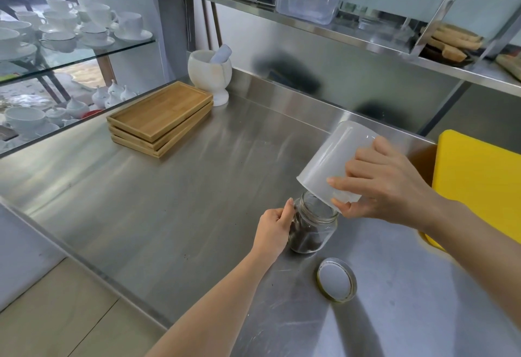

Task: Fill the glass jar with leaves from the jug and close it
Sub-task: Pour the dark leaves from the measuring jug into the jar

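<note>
A small glass jar [314, 224] stands upright on the steel counter [183, 201], its lower part filled with dark leaves. My left hand [275, 229] grips the jar's left side. My right hand [386, 184] holds a translucent white plastic jug [329, 159] tipped steeply upside down, its rim right over the jar's open mouth. The jar's round metal lid [336, 279] lies flat on the counter just in front of the jar, to the right.
A stack of wooden trays [160, 118] and a white mortar with pestle [210, 74] sit at the back left. A yellow board [479, 184] lies at the right. Steel shelves [352, 35] hang above the back; a glass shelf with white cups [70, 29] stands left.
</note>
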